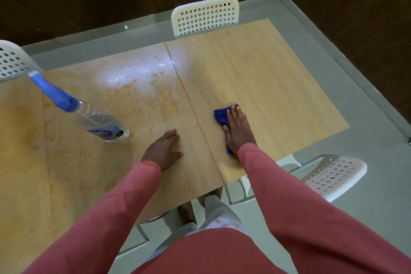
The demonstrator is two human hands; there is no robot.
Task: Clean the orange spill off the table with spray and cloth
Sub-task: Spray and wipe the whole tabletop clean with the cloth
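Right hand (239,129) flat, fingers straight, pressing blue cloth (222,118) onto tabletop (278,87). Left hand (164,149) flat on tabletop, fingers straight, holding nothing. Orange spill (160,100) at 11 o'clock from left hand, wet sheen beyond. Spray bottle (97,120) upright at 9 o'clock.

The clear plastic spray bottle with blue trigger head (89,115) is standing as the only obstacle on the light wooden table (266,69). Open surface is lying right of the centre seam (189,100).
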